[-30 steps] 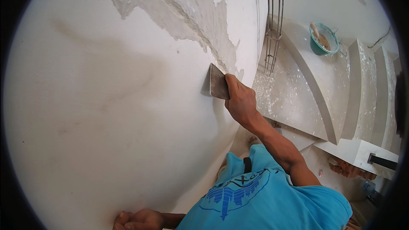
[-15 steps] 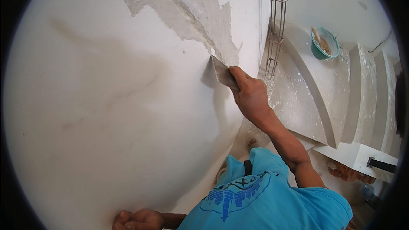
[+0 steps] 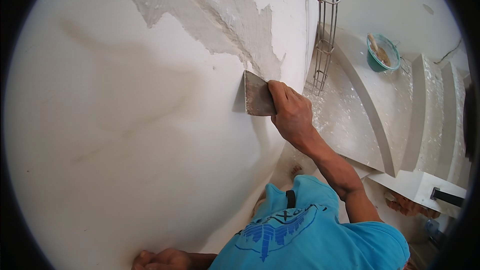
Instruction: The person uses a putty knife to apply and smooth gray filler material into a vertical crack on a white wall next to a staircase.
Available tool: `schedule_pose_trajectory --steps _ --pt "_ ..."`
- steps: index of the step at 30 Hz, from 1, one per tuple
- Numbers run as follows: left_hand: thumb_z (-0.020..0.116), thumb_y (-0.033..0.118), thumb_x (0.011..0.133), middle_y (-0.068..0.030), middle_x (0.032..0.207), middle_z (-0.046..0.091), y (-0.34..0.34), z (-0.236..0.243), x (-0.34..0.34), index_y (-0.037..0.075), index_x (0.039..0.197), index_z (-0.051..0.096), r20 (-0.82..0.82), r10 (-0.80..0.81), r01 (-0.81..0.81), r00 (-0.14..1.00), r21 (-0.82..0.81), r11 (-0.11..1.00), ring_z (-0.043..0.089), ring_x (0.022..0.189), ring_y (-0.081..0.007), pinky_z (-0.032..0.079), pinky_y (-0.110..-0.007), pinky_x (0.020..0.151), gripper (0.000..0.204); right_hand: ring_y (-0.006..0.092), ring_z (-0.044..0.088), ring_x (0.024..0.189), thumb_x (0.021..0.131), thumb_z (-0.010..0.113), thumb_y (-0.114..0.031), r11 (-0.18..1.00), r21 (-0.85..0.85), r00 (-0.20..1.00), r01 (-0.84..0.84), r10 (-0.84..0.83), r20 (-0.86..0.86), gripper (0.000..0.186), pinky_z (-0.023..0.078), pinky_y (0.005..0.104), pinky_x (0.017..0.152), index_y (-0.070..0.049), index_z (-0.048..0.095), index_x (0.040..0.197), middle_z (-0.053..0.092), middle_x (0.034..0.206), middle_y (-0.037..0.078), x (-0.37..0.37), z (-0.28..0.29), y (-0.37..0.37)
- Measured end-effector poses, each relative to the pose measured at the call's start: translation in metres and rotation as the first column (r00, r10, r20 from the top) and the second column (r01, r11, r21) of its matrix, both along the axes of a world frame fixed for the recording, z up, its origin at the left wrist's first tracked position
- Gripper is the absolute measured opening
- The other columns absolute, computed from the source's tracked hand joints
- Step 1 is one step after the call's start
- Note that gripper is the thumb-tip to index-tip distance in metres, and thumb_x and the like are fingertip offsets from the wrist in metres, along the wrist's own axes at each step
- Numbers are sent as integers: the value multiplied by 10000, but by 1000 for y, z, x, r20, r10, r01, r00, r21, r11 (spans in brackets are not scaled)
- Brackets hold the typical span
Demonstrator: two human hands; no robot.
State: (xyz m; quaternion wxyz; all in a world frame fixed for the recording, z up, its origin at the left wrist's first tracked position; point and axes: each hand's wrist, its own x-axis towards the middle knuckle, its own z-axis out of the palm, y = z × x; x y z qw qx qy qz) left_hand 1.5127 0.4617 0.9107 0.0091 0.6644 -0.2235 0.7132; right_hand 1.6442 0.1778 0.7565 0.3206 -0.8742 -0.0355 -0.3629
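- Flat grey metal scraper point(image 3: 258, 96), 1 o'clock off centre: probably light, stiff; best grip's the 3-o'clock side.
- Right hand point(image 3: 294, 114): fingers wrapped round it.
- Left hand point(image 3: 164, 259), 7 o'clock: curled, can't tell if empty.

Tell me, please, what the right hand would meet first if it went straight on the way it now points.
Most likely the white wall: the right hand points up and left in the picture, and the scraper it holds would lead, though whether its edge touches is unclear.
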Motion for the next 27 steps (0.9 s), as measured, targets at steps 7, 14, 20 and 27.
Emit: schedule_pose_trajectory --steps 7,14,20,27 --pt "552 115 965 -129 638 561 -5 1 5 -84 947 571 23 -19 20 1000 -56 998 466 484 -165 368 -271 405 201 246 584 639 721 585 42 1000 -21 997 -1 2 78 256 476 373 546 -41 471 934 503 728 82 11 -5 0" --pt "573 136 961 -154 654 576 -6 -2 7 -88 902 589 30 17 -14 999 -102 995 497 501 -178 389 -280 420 232 243 573 631 741 564 34 999 16 995 30 -31 100 237 472 372 547 -38 484 952 494 730 82 13 -5 8" --pt "594 115 949 -159 662 577 -9 -3 7 -91 908 597 57 21 -13 998 -138 990 506 492 -191 403 -284 419 210 247 588 662 722 580 46 1000 20 987 -24 20 161 267 475 377 561 -45 484 955 509 746 84 23 12 2" --pt "584 102 953 -150 664 577 -5 0 4 -95 930 600 29 4 -3 1000 -58 998 504 488 -182 395 -270 411 200 262 575 643 695 593 59 998 43 995 -46 42 89 287 470 386 551 -48 475 934 504 737 89 8 7 6"
